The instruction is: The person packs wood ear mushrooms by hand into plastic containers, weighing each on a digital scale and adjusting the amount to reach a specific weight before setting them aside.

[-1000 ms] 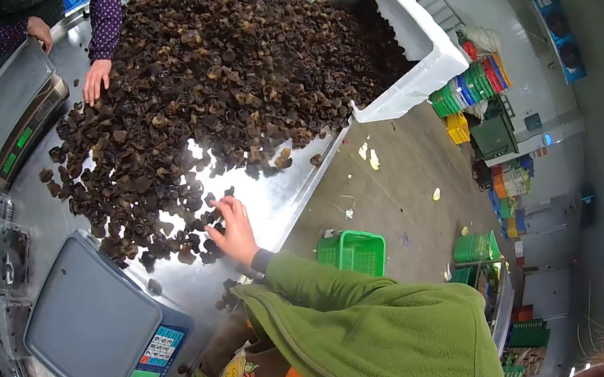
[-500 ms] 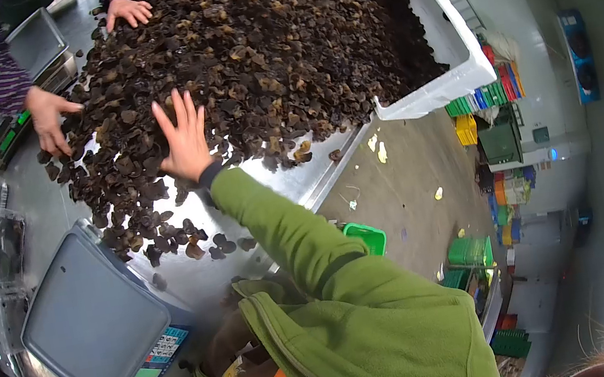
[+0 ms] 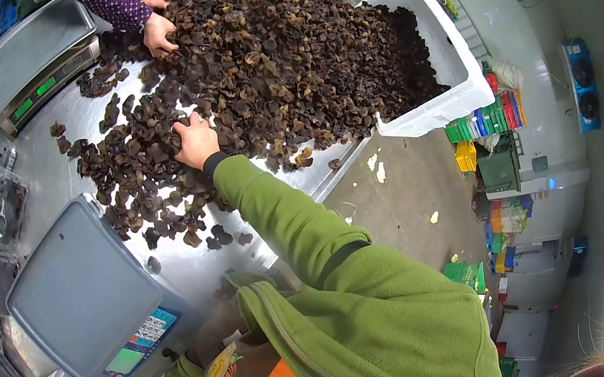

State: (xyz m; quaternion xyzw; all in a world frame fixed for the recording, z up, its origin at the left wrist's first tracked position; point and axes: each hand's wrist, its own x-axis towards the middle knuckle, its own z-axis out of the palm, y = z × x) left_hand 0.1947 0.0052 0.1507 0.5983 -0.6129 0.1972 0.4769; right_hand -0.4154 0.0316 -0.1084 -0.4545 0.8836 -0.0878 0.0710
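Note:
My right hand [image 3: 197,142], at the end of a green sleeve, is on the near side of a large heap of dark brown, ruffled fungus-like pieces [image 3: 272,58]. Its fingers are curled down around some of these pieces, and the fingertips are partly hidden among them. The heap lies on a shiny metal table [image 3: 196,274], with loose pieces scattered along its near edge. My left hand does not show.
A co-worker's hands [image 3: 158,33] touch the heap's far left. A white foam box [image 3: 474,92] lies tipped at the right, pieces inside. Two scales, a near grey one [image 3: 84,293] and a far one [image 3: 40,52], flank clear plastic containers [image 3: 1,207]. Crates [image 3: 466,157] stand beyond the floor.
My right hand has gone from spread fingers to curled ones, lower among the pieces. The co-worker's hands have come together at the heap's edge. The view has shifted a little.

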